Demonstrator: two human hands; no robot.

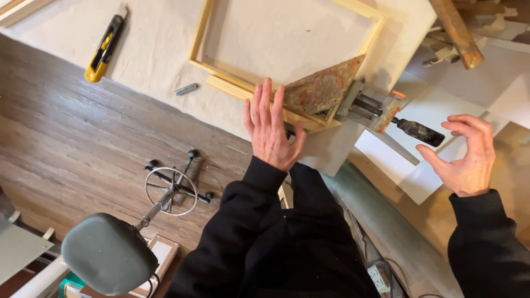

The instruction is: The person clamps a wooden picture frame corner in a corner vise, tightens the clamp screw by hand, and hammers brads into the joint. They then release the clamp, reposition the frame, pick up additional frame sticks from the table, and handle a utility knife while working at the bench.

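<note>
Head view, tilted hard: a workbench covered in pale canvas (160, 60) runs across the top, and below it lies a dark wood plank floor (72, 143). One wooden stretcher frame (200, 38) lies flat on the canvas, its near corner fitted with a rusty triangular metal plate (323, 88). One metal bar clamp (375, 107) with a dark handle grips that corner from the bench edge.

The left hand (271, 132) lies open and flat, fingers (266, 99) straight and close together, their tips touching the frame's lower rail just beside the rusty plate. The right hand (469, 157) hangs in the air, well apart from the frame and near the clamp's handle, fingers curled and loosely spread with the thumb out, pinching nothing. Both sleeves are black.

On the canvas I count one yellow-and-black utility knife (105, 48) and one small grey stick (186, 89), perhaps a crayon. White sheets (436, 110) lie under the clamp. One grey-seated stool (107, 251) with a round foot ring stands on the floor. One white power strip (379, 277) sits at the bottom edge.
</note>
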